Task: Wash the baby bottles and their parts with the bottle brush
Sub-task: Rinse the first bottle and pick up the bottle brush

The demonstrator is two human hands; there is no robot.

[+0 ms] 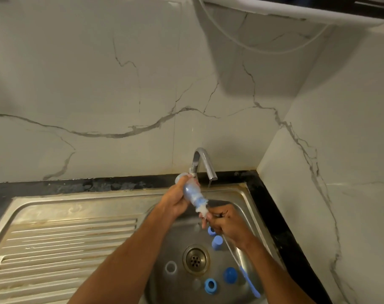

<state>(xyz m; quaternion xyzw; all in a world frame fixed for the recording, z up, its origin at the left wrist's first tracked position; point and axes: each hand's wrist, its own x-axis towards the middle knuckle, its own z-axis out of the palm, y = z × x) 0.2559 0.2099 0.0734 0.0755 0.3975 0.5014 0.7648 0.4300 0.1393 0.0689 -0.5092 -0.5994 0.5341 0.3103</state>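
My left hand (175, 199) grips a clear baby bottle (192, 193), tilted with its mouth toward the lower right, over the sink bowl. The bottle brush (203, 207) has its white and blue bristles at the bottle's mouth, partly inside it. My right hand (225, 222) holds the brush by its wire stem, and the blue handle end (250, 281) trails down to the lower right. In the bowl lie blue parts: a ring (211, 231), a cap (217, 242), a dome cap (230, 274), a second ring (210, 286) and a clear ring (170, 267).
The steel sink (244, 194) has a drain (195, 259) in the middle of the bowl and a ribbed draining board (61, 244) on the left. The tap (205, 162) stands at the back, dripping a thin stream. A black counter edge (274, 216) and marble walls close in the right side.
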